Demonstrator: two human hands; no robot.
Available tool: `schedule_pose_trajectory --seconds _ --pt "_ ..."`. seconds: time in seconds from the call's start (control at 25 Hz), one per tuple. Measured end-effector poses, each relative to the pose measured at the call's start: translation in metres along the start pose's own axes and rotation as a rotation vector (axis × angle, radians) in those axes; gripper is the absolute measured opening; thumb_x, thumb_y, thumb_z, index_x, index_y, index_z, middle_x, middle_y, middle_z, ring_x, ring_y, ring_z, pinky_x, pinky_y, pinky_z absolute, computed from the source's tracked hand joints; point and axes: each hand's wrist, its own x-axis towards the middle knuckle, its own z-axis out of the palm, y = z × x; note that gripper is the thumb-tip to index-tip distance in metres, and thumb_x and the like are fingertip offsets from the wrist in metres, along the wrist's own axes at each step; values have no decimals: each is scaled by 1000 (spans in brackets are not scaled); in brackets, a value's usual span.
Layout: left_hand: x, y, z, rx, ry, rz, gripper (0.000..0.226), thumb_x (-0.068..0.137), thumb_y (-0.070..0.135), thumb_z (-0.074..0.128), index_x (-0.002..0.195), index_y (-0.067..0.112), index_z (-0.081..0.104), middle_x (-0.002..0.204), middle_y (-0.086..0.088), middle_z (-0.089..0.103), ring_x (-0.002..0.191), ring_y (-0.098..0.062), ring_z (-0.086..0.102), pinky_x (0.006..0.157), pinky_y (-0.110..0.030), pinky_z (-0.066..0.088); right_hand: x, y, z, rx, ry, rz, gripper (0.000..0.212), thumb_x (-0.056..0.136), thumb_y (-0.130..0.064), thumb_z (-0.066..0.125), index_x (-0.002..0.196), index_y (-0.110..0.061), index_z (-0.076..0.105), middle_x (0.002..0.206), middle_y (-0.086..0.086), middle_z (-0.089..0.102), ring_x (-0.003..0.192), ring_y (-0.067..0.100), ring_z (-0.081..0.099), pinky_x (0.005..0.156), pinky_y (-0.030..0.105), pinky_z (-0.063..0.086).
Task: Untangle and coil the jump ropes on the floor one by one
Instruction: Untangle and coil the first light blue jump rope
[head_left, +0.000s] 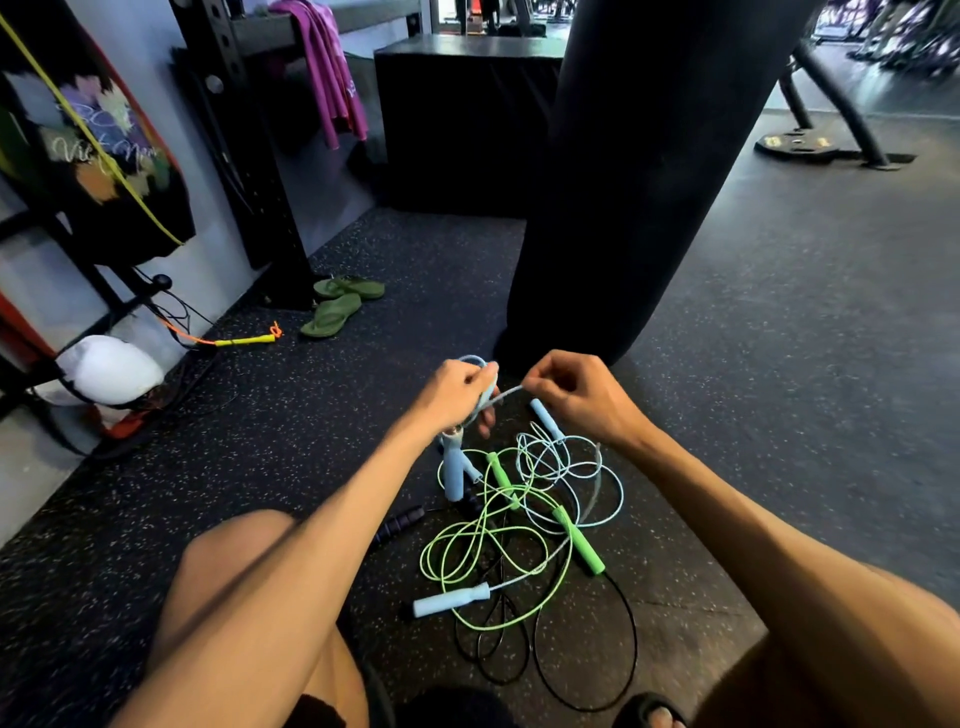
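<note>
A blue rope (506, 394) is being coiled above the pile (514, 519).

The blue rope is held up between both hands, over the pile on the floor (779, 364). A few loops are gripped tight by the curled left hand (457, 389), and one blue handle (453, 475) hangs under it. The rope is pinched by the right hand (576, 395) just beside the left. More blue rope is mixed in with the green rope (577, 540) and black rope (402, 521) below. The coiling looks only just started. Next, more rope should be pulled free gently and laid as a new loop, so no knot is made tighter.
</note>
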Motion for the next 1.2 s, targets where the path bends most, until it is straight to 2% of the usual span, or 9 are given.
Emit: schedule_pose_trajectory --seconds 0.16,0.28,0.44,0.64,0.8,0.88,1.0,1.08,1.2 --pt "-4 1 5 -67 -304 -89 52 106 37 34 80 1 61 47 -4 48 34 -13 42 41 -21 36 3 10 -2 -26 132 21 9 88 -25 71 80 -22 68 73 -8 67 66 3 57 65 23 46" --pt "-2 1 2 -350 -477 -135 50 106 36 32 73 6 56 42 1 29 33 -10 24 43 -26 28 5 18 -1 16 160 80 17 86 -28 72 81 -15 65 72 -2 64 64 7 54 62 25 45" --pt "0 6 -6 -709 -574 -167 46 103 33 32 67 10 47 40 7 22 33 -7 17 39 -22 28 6 24 4 89 101 170 17 91 -23 67 81 -13 58 72 7 61 64 15 54 62 37 47" --pt "-2 13 -10 -1099 -449 -150 45 105 38 24 75 11 46 43 7 29 34 -6 24 44 -22 31 -3 12 17 279 -64 283 9 100 -3 49 92 -3 45 54 3 65 44 10 62 45 24 49" --pt "11 12 -14 -1280 -61 -131 47 106 41 22 80 12 48 50 4 36 41 -10 35 63 -26 34 -15 7 20 364 -347 456 8 102 -8 47 97 -1 46 72 21 69 55 29 68 51 35 57" --pt "18 6 -16 -1184 137 -122 45 107 36 26 79 11 49 48 3 42 42 -12 42 61 -27 39 -18 6 22 336 -501 473 12 101 -11 50 100 1 48 77 23 70 59 31 69 55 37 57" --pt "21 -6 -11 -659 294 -71 45 107 28 31 75 6 53 45 1 50 38 -12 50 51 -24 45 -17 -2 23 290 -519 382 13 96 -8 60 101 1 53 70 13 66 53 24 61 49 31 51" --pt "16 -9 -5 -314 259 12 45 106 24 34 75 2 57 50 -6 55 37 -9 53 49 -20 44 -12 -8 21 268 -467 300 14 92 -8 65 99 3 58 66 8 62 54 22 54 48 29 44" --pt "10 -9 -1 -37 119 34 48 105 28 41 80 -5 66 55 -12 60 38 -7 54 50 -21 46 -6 -12 11 304 -359 236 13 91 -8 66 96 4 64 69 11 59 59 19 50 50 23 41"
